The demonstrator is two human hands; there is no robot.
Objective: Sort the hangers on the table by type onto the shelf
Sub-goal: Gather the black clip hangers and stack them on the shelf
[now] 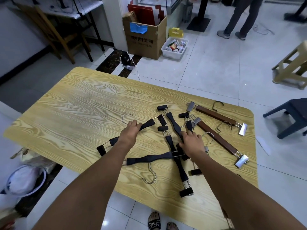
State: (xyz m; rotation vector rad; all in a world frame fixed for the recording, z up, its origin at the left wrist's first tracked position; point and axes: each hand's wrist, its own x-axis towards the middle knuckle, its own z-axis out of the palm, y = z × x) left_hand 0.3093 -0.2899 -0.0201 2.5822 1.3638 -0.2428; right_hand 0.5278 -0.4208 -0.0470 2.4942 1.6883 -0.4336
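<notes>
Several black clip hangers lie crossed over each other on the wooden table (79, 103). My left hand (130, 132) grips the bar of the leftmost black hanger (148, 123), whose metal hook curves off to its far left. My right hand (191, 141) rests on the pile and grips a black hanger (174, 123) that runs away from me. Another black hanger (149, 159) lies nearest me with its hook toward the table's front edge. Two brown wooden clip hangers (216, 115) (217, 138) with metal clips lie at the right. No shelf is in view.
A cardboard box (144, 40) and a white bin of packets (174, 47) stand on the floor beyond the table. A wooden chair (54, 34) is at the far left, stools (289, 113) at the right. A person's legs (239, 19) show at the back.
</notes>
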